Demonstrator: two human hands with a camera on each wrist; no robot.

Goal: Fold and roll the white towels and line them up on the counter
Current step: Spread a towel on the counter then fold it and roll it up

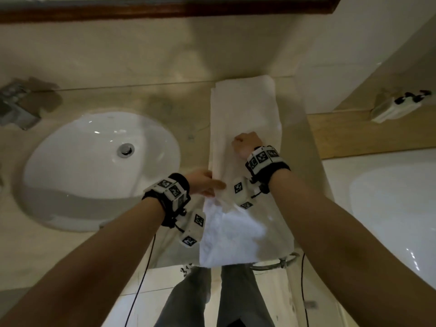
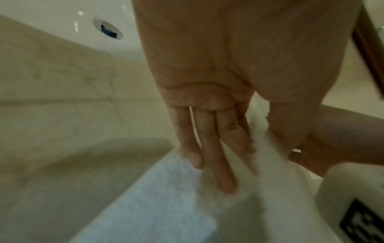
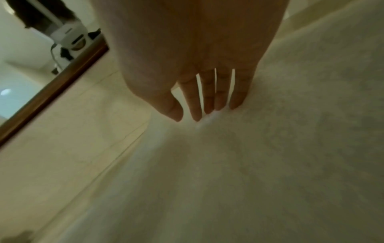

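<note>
Both forearms reach over desk (image 1: 106, 244); white towel (image 1: 245, 109) lies lengthwise beside sink (image 1: 94, 166). Left hand (image 1: 203, 182) fingers straight at its edge, right hand (image 1: 246, 143) pressing flat. Soft, limp; grab corners.

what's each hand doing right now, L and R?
Left hand: open, straight fingers on the towel near its left edge.
Right hand: open, fingertips pressing the towel's middle.

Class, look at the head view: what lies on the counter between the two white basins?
A long folded white towel lies between the left sink and the right basin, both hands pressing it; head view shows this.
</note>
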